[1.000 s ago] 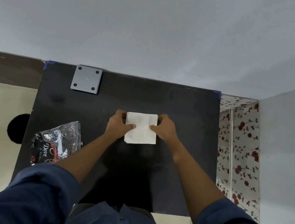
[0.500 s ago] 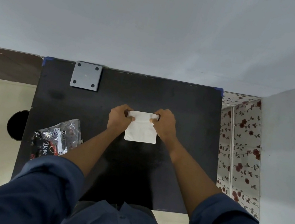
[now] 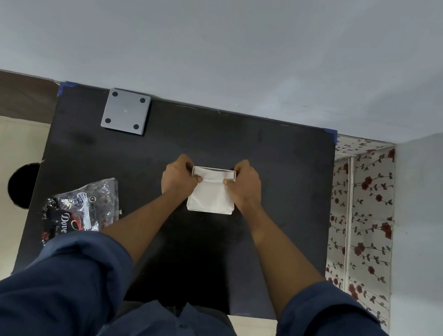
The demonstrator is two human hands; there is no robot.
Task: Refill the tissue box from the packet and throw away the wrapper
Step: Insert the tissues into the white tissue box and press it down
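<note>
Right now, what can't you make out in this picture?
Head view only:
- Tissue box: only its rim shows; the tissues and both hands cover the rest.
- Wrapper: small print unreadable; left sleeve covers its near end.
- Dark round shape: table edge cuts it off.

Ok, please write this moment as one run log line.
step: loading white tissue stack into tissue box | left hand: gripping stack | right hand: gripping stack | crumpled plastic wrapper: on black table, not discarded

On the black table [image 3: 274, 159], the left hand [image 3: 179, 177] and right hand [image 3: 245, 186] gripped a white tissue stack [image 3: 211, 195]; the crumpled wrapper [image 3: 82, 206] lay toward eight o'clock, a grey square plate [image 3: 125, 111] toward eleven.
</note>
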